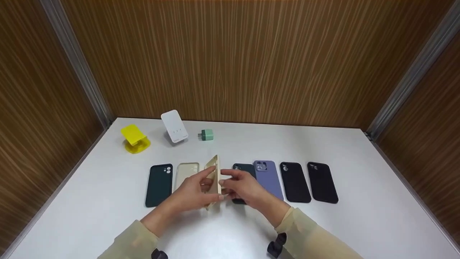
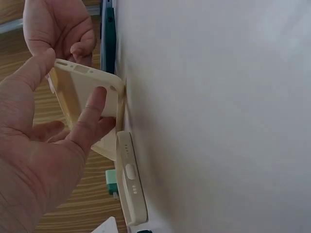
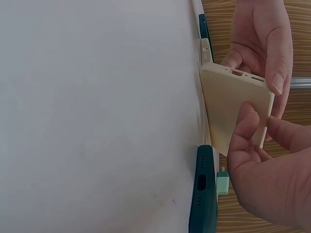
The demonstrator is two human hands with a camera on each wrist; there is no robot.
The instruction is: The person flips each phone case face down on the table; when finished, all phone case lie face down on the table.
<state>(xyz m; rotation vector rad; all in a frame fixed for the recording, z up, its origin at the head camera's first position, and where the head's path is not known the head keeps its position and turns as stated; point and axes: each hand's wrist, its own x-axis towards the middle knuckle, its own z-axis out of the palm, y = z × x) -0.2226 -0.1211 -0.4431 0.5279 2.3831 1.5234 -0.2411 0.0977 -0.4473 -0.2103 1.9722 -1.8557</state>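
A cream phone case stands upright on its long edge between both hands, its hollow inside facing left. The left hand grips it, thumb on the end rim with the port cutouts and fingers reaching into the inside. From the other side, the right hand holds the case with its thumb at the upper edge and curled fingers against the smooth back. To the left lie a second cream case and a dark green case. Partly behind the right hand is another dark green case.
Further right lie a purple case and two black cases, one beside the other. Along the back stand a yellow phone stand, a white phone stand and a green plug adapter. Wood-patterned panels enclose the table.
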